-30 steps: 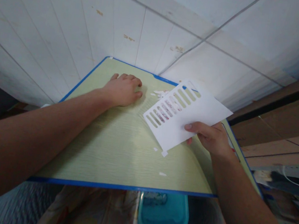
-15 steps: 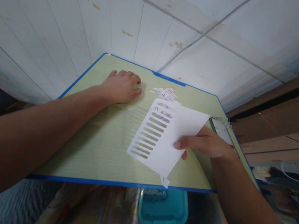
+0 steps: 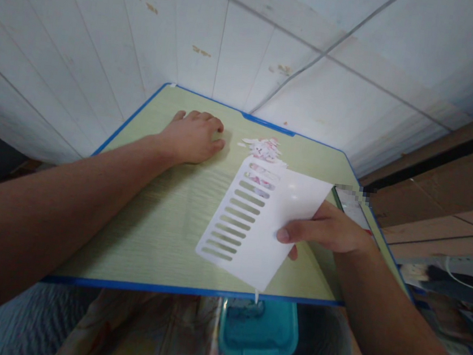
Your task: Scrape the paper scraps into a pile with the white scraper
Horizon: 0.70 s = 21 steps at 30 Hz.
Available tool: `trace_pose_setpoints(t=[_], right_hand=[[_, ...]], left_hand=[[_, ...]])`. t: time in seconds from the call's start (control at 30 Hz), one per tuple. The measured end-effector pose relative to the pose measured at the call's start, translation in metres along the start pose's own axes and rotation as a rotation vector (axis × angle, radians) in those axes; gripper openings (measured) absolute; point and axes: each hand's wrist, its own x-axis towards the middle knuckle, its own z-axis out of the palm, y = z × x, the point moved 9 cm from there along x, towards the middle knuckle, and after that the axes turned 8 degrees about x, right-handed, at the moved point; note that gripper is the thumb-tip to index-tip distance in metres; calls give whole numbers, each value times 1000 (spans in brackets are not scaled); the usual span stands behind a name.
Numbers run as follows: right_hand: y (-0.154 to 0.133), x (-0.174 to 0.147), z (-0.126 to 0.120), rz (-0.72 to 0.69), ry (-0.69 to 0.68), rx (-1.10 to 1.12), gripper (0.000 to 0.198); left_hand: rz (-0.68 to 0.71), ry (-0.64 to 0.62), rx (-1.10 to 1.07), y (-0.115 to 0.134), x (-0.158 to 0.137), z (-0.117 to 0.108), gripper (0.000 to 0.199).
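Note:
My right hand (image 3: 324, 228) pinches the right side of a white sheet with slots cut through it (image 3: 284, 206), thumb on top and fingers mostly hidden beneath. The sheet is held tilted, with a row of long rounded openings down its left half. Past its far edge lies a pile of small white and pinkish paper pieces (image 3: 265, 148), some showing through the upper slots. My left hand (image 3: 196, 136) rests on the table, fingers apart and slightly bent, with nothing in it. A small white scrap (image 3: 256, 296) is at the table's front edge, below the sheet's near corner.
The pale green table (image 3: 148, 236) has a blue rim and stands against a white panelled wall (image 3: 203, 20). Below its front edge is an open teal plastic container (image 3: 261, 334) by the legs. A phone-like object (image 3: 350, 205) lies at the right edge. Cardboard boxes (image 3: 440, 189) stand beyond.
The sheet's near end has shifted slightly toward me. The white scrap has dropped from the sheet's near corner to the table's front edge. My left hand has not moved.

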Motion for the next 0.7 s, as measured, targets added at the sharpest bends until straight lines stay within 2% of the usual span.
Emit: trace_pose_setpoints(t=[0.17, 0.3, 0.5, 0.7], right_hand=[[-7, 6, 0, -73, 4, -19, 20], [1, 4, 4, -21, -60, -21, 21], [6, 1, 3, 35, -67, -40, 22], [-3, 9, -1, -66, -19, -47, 25]], left_hand=[[13, 17, 18, -2, 2, 2, 58], [9, 3, 31, 1, 0, 0, 62], [5, 1, 30, 4, -2, -2, 63], [12, 35, 18, -3, 2, 3, 63]])
